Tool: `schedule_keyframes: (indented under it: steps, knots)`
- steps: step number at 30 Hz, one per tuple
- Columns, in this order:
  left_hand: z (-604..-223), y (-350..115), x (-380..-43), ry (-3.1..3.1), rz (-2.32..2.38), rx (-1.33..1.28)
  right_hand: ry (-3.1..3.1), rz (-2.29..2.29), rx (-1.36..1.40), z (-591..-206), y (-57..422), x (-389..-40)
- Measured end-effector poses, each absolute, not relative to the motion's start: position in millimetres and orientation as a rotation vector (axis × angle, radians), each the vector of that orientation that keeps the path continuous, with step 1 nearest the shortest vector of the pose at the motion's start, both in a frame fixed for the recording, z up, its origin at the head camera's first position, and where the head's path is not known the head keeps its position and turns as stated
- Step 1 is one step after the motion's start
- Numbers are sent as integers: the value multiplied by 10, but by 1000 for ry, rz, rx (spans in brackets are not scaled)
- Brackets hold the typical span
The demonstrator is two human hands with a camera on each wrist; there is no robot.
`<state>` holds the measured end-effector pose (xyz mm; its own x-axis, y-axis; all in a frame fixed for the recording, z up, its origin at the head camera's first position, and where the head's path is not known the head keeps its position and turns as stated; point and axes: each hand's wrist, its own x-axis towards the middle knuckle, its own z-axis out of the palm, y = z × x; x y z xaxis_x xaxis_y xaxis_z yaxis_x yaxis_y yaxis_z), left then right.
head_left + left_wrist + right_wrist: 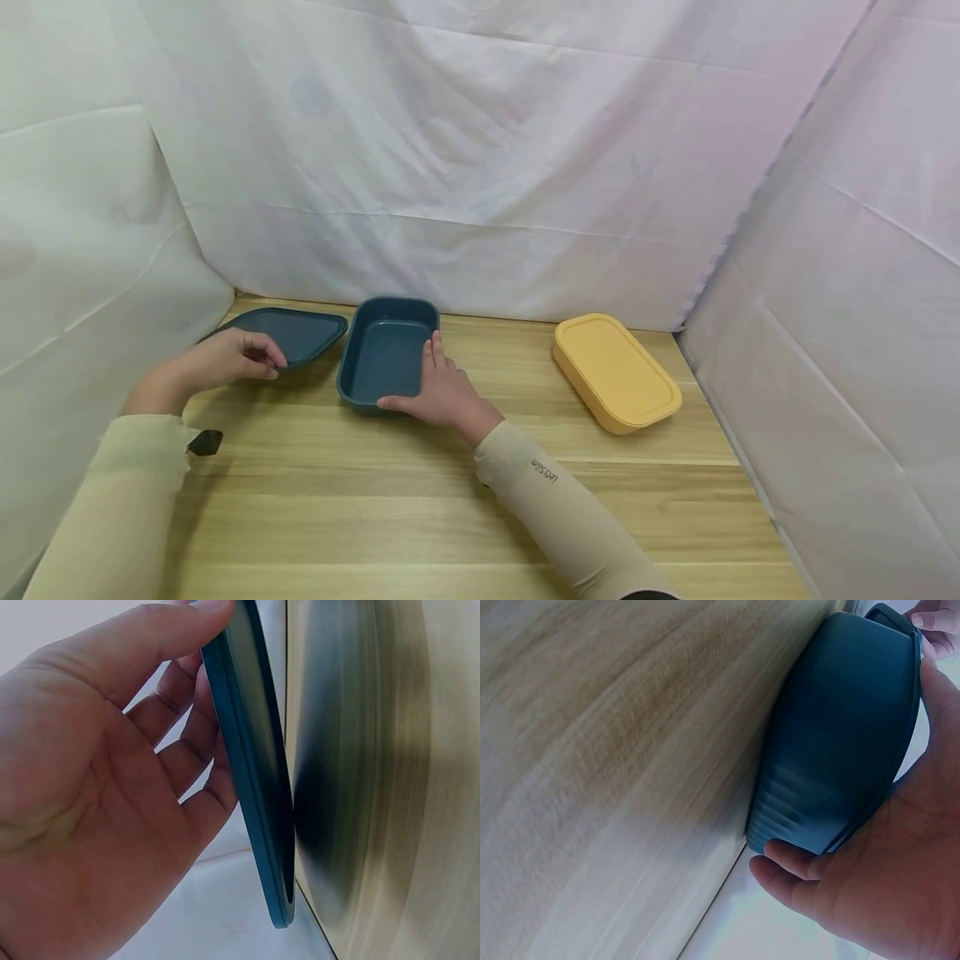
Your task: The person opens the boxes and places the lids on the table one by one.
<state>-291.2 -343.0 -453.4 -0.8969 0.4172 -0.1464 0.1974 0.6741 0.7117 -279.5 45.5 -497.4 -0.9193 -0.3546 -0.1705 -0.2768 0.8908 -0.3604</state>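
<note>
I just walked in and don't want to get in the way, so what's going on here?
A person's left hand is pinching a dark teal lid by its edge, with at least the near part lifted off the wooden table. The right hand rests around the near right corner of a matching teal container, which stands uncovered just to the lid's right. A yellow box lies farther right, touched by neither hand.

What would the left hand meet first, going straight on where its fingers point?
Probably the open, dark teal, rectangular plastic-looking box, with the flat dark teal lid pinched in the left hand likely touching it first. Lid height is unclear, so it may pass above.
</note>
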Motion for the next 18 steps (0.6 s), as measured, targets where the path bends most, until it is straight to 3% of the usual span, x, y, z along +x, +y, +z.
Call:
schedule_keyframes:
  steps: [18]
  knots:
    - [-4707, -3382, -2934, 2571, 1035, 468, 2822, -505, -478, -5004, 455, -2821]
